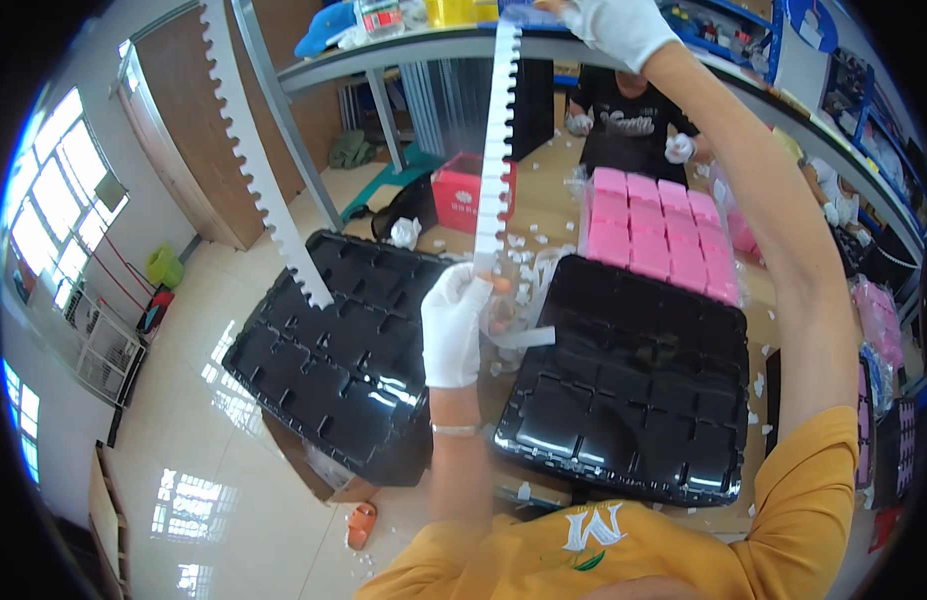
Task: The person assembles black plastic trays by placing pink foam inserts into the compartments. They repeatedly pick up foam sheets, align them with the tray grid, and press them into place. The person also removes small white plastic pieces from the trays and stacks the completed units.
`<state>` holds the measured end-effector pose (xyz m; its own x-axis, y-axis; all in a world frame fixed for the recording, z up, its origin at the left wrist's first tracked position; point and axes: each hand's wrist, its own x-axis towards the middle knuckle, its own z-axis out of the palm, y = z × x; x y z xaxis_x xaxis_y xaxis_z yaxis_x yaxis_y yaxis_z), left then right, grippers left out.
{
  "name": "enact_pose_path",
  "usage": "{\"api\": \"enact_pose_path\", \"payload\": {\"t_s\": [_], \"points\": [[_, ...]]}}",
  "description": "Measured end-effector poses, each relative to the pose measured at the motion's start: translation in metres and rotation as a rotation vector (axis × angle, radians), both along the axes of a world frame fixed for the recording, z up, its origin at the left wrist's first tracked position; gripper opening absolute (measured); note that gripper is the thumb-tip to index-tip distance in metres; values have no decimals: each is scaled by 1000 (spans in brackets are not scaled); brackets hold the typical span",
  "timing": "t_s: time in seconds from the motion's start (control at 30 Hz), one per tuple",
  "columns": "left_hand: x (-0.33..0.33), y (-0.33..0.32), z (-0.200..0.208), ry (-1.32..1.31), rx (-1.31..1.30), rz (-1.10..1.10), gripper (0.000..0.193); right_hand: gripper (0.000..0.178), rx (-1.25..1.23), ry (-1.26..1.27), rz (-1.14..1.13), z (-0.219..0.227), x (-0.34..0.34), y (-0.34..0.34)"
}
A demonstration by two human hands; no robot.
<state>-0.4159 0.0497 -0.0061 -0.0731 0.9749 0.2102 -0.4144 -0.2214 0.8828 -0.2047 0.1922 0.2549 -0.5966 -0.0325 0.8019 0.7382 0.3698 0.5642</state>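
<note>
A long white strip [497,140] with notches along its right edge runs upright between my hands. My left hand [453,325], in a white glove with bare fingertips, pinches its lower end. At the top, my right hand [623,30], also white-gloved, reaches up with its fingertips closed at the strip's upper end. A short pale tail [528,337] sticks out beside my left fingers. Behind and below my hands lie two shiny black moulded plastic trays, one on the left [353,340] and one on the right [633,390]. A second notched white strip [253,150] hangs over the left tray.
Pink blocks in clear film [658,235] lie beyond the right tray. A red box [461,195] and white scraps [523,262] are on the table. A raised shelf [413,52] crosses behind. Across the table is a person [633,120] in black with white gloves.
</note>
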Motion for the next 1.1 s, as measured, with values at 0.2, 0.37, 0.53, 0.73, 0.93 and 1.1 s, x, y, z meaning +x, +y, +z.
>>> {"api": "enact_pose_path", "payload": {"t_s": [0.2, 0.37, 0.53, 0.73, 0.93, 1.1], "points": [[14, -7, -2, 64, -69, -58, 11, 12, 79, -23, -266, -6, 40, 13], [26, -3, -7, 90, -90, -156, 11, 15, -92, 115, -613, -9, 126, 42], [27, -1, -12, 119, -115, -193, 13, 19, -74, 128, -495, -19, 93, -3], [25, -2, -5, 109, -95, -212, 24, 32, -1107, 563, 372, -193, 46, -71], [27, -7, -6, 147, -88, -172, 25, 30, -1784, 1055, 562, -237, -13, -114], [32, -7, -5, 211, -97, -143, 24, 29, -1719, 1077, 533, -237, -20, -113]]}}
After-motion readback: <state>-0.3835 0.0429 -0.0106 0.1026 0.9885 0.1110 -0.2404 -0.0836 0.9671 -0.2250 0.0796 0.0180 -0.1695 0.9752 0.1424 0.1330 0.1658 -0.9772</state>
